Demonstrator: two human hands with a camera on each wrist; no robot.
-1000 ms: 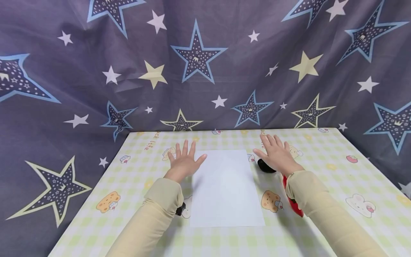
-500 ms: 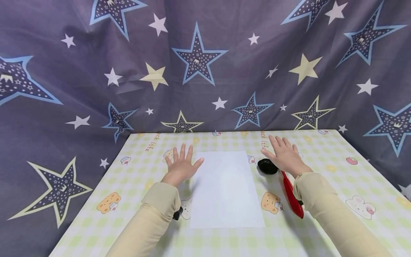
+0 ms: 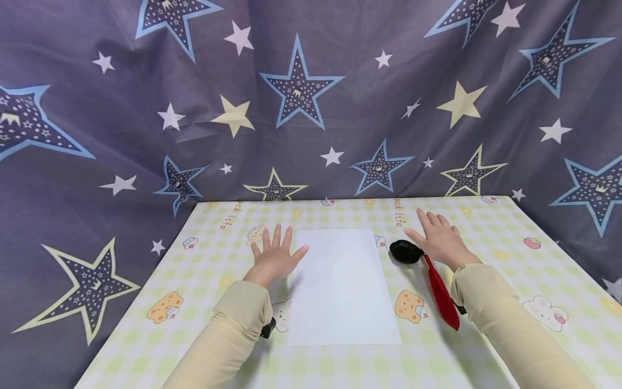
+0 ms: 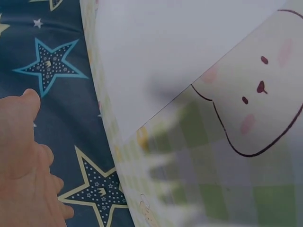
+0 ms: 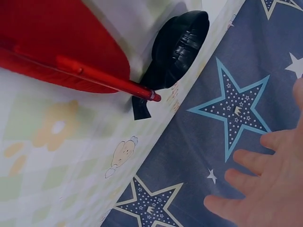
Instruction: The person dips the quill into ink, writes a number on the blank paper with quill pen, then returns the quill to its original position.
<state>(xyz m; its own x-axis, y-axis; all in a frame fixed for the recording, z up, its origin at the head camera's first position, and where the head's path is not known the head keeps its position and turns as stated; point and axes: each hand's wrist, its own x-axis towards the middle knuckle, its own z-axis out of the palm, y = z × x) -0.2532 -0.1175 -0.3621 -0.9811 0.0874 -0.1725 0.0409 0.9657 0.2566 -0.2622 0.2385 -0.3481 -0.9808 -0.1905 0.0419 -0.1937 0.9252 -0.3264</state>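
Observation:
A blank white sheet of paper [image 3: 344,286] lies upright on the checked cloth between the hands. My left hand [image 3: 273,260] hovers by its upper left edge, palm down and fingers spread, holding nothing. To the right of the sheet lies a black rounded thing [image 3: 405,252], which shows ridges and a short flat tail in the right wrist view. Beside it is a long red tapering thing [image 3: 441,294]; a thin red rod [image 5: 109,82] runs along it. My right hand [image 3: 441,242], fingers straight and nothing held, is just right of the black thing.
A green-and-white checked tablecloth [image 3: 194,292] with cartoon prints covers the table. Behind the far edge hangs a dark curtain [image 3: 311,146] with stars. Small black devices sit at both wrists, below the cuffs.
My right hand has moved to the right and slightly nearer, uncovering more of the black and red things. My left hand has shifted slightly nearer. The sheet stays in place.

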